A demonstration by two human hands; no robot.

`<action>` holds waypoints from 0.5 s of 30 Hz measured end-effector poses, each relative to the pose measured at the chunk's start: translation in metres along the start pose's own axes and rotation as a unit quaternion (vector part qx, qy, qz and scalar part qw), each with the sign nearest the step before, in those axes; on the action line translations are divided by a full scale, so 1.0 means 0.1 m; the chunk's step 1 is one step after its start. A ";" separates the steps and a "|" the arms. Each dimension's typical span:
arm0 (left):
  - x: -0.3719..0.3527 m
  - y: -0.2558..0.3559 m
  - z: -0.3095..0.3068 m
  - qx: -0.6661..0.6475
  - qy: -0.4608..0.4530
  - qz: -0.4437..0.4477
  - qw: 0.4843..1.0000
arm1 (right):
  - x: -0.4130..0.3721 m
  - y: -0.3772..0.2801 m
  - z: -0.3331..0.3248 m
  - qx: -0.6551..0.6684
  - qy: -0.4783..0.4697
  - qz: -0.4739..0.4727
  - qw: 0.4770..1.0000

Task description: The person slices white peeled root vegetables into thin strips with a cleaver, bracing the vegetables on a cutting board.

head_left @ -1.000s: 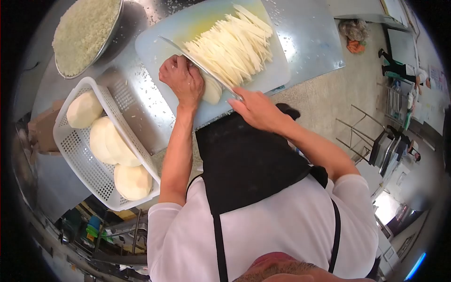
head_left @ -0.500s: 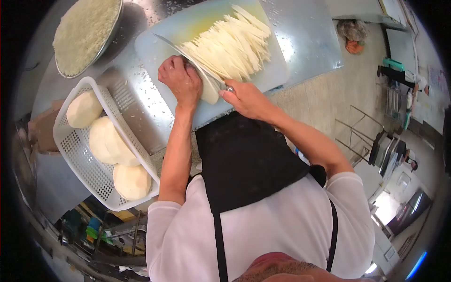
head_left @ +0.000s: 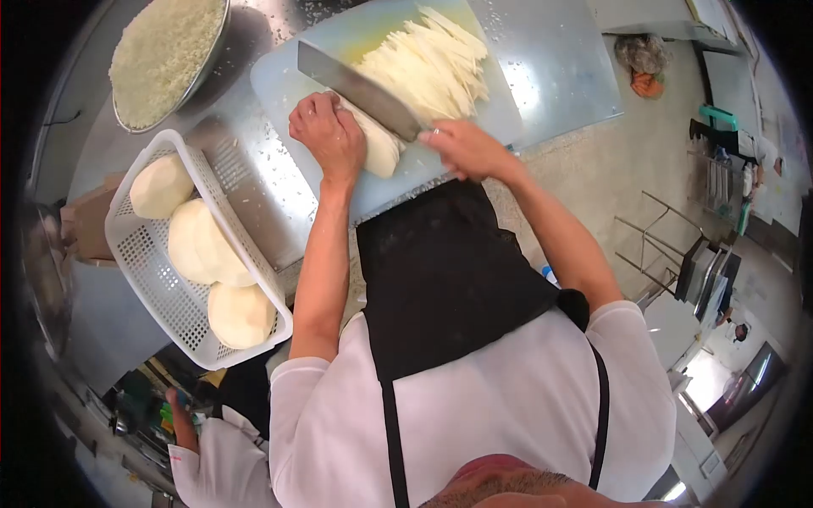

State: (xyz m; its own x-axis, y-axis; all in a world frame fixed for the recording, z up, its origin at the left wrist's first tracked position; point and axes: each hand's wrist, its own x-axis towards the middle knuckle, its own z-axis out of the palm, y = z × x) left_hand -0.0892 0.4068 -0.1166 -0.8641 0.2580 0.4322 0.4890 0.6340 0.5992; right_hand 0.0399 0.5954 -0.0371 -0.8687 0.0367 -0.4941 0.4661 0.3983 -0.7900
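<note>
My right hand (head_left: 474, 151) is closed round the handle of a cleaver (head_left: 360, 89) with a broad metal blade. The blade stands between a peeled pale vegetable block (head_left: 378, 152) and a heap of cut strips (head_left: 432, 63). With curled fingers, my left hand (head_left: 330, 140) grips the far end of the block and presses it on the pale blue cutting board (head_left: 500, 123). The vegetable's exact kind cannot be made out.
A white perforated basket (head_left: 165, 292) with several peeled round vegetables (head_left: 241, 316) stands at the left. Behind it is a metal bowl heaped with white chopped bits (head_left: 165, 63). White scraps dot the metal table (head_left: 576, 76). A co-worker's sleeve (head_left: 190, 470) shows at lower left.
The cleaver has shifted off the block toward the strips, showing more of its blade. My right hand has moved slightly right. A co-worker has come into view at lower left.
</note>
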 end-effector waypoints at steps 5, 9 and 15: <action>0.00 0.01 0.00 0.000 0.004 -0.003 1.000 | -0.10 -0.23 -0.05 0.133 -0.034 0.106 0.985; 0.02 0.01 -0.01 0.008 0.013 0.011 1.000 | -0.38 -0.34 -0.08 0.116 -0.010 0.043 0.992; 0.14 0.10 -0.35 -0.148 0.028 -0.041 0.988 | -0.66 -0.16 -0.25 -0.104 0.167 -0.155 0.968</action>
State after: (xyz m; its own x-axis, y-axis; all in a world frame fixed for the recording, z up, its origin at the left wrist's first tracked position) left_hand -0.0923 0.3917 -0.0805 -0.8985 0.1683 0.4055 0.4380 0.4080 0.8011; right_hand 0.0850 0.6090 0.0172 -0.9834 0.1660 -0.0735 0.1612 0.6124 -0.7739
